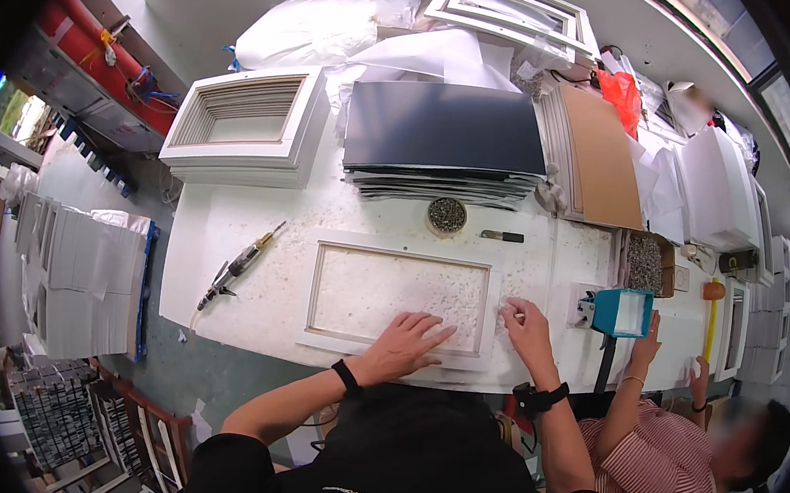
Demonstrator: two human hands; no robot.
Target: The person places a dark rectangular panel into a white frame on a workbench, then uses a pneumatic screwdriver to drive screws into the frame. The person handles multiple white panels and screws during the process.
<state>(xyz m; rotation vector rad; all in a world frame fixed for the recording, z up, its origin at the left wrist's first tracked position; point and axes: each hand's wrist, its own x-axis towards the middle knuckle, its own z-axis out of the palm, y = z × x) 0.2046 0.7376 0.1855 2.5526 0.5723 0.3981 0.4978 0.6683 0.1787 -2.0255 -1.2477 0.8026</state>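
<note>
A white rectangular frame (395,247) lies flat on the white worktable in front of me, its inner edge brownish. Over its lower right part, my left hand (403,345) rests with fingers spread, holding nothing. Just off the frame's right side is my right hand (526,326), its fingers curled together. Something small and whitish shows at those fingertips, too unclear to name. Beyond the frame stands a round tub of small metal fasteners (446,216), with a dark-handled tool (502,236) lying beside it. A power screwdriver (243,262) lies to the frame's left.
Stacked white frames (308,145) stand at the back left, beside a stack of dark panels (448,124) and brown boards (600,156). At right are a box of small metal pieces (646,259) and a teal device (607,312). A co-worker (654,457) in stripes works close by.
</note>
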